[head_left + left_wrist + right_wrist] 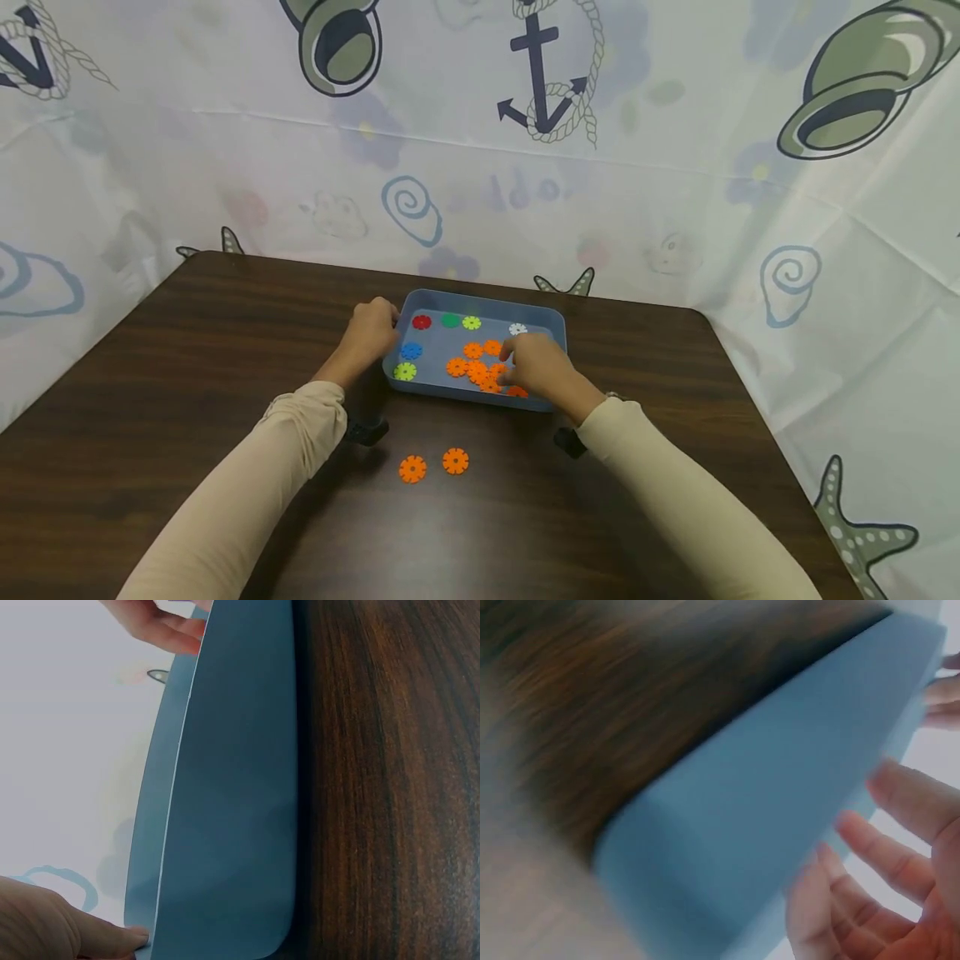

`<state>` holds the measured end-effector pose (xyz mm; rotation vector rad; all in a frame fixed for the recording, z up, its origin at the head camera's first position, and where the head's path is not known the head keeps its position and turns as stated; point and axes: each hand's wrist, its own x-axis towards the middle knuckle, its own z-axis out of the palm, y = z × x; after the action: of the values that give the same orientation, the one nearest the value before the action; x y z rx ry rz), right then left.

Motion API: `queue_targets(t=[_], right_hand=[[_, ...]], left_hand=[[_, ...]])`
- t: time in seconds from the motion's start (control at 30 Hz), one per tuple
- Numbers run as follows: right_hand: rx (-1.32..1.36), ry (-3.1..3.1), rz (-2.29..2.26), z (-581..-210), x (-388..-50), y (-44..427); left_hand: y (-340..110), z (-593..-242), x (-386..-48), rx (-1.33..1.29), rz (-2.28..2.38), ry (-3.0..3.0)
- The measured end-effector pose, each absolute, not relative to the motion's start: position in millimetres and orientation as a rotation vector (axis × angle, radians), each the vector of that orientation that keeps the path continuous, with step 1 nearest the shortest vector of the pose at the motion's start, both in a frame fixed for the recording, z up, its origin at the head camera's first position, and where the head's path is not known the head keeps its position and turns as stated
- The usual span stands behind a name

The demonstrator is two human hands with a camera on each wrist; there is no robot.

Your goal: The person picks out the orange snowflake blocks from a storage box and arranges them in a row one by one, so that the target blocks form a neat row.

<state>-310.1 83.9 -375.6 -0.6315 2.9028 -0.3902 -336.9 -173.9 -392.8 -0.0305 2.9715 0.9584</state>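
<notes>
A blue-grey plastic tray (pixel 442 338) stands toward the back of the table. Inside it, orange notched plastic discs (pixel 477 372) lie bunched at the centre right. At the tray's left end, my left hand (pixel 371 332) holds the rim, and its thumb (pixel 112 939) shows on the edge in the left wrist view. My right hand (pixel 542 365) hovers over the orange discs with its fingers loosely spread; those fingers (pixel 889 859) look blurred in the right wrist view. Whether a fingertip touches a disc is hidden. Nearer the front lie two orange discs, one left (pixel 412 469) and one right (pixel 455 461).
Along the tray's back and left are a red disc (pixel 422 322), a green disc (pixel 450 320), yellow-green discs (pixel 405 372), a blue disc (pixel 411 351) and a white disc (pixel 517 329). A printed curtain (pixel 465 108) hangs behind the dark wooden table (pixel 187 400).
</notes>
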Motion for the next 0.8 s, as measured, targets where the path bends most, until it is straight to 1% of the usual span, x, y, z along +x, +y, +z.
queue_targets(t=[0.1, 0.23, 0.37, 0.5, 0.67, 0.8], right_hand=[[-0.583, 2.889, -0.417, -385, -318, 87], [-0.621, 2.897, -0.386, -395, -319, 83], [-0.692, 2.936, -0.319, -400, -316, 77], [-0.680, 2.932, -0.356, -400, -315, 75], [-0.634, 2.843, -0.682, -394, -314, 80], [-0.676, 2.802, -0.871, -376, -302, 87]], left_hand=[[-174, -393, -336, -0.027, 0.956, 2.968], [-174, -394, -335, -0.023, 0.963, 2.960], [-173, -394, -335, -0.024, 0.967, 2.963], [-173, -394, -335, -0.014, 0.964, 2.969], [-174, -394, -335, -0.019, 0.954, 2.969], [-176, -394, -337, -0.029, 0.946, 2.974]])
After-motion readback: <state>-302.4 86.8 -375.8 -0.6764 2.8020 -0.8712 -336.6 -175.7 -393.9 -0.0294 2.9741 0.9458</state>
